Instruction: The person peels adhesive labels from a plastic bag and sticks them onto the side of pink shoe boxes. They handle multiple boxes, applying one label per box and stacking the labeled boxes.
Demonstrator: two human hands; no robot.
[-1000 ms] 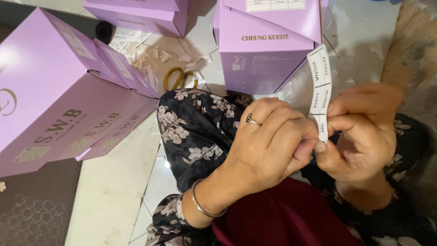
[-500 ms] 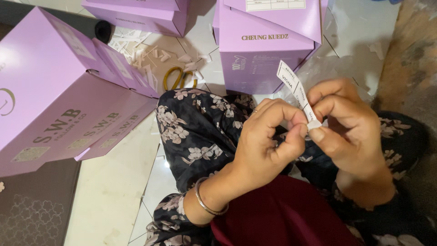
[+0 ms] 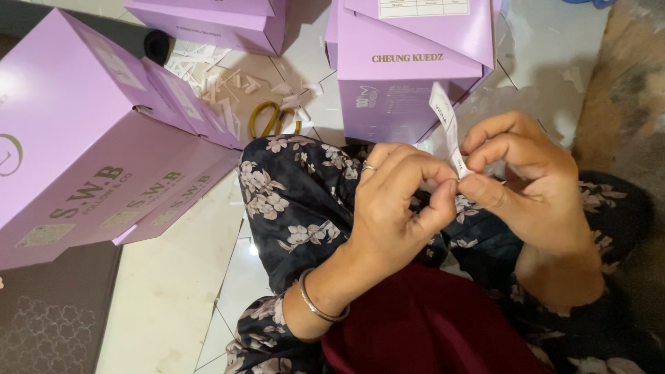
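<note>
Two hands: both pinch one narrow white paper label strip (image 3: 449, 131) above the lap.
Left grip (image 3: 395, 208): fingertips closed on its lower end.
Right grip (image 3: 523, 180): likewise closed.
Floor: lilac cardboard boxes (image 3: 409, 76), yellow-handled scissors (image 3: 270, 118).

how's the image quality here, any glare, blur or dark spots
Head view: the hands, left hand and right hand, and the white label strip are sharp; bright glare on the large purple box at left; the right edge and lap lie in shadow.
</note>
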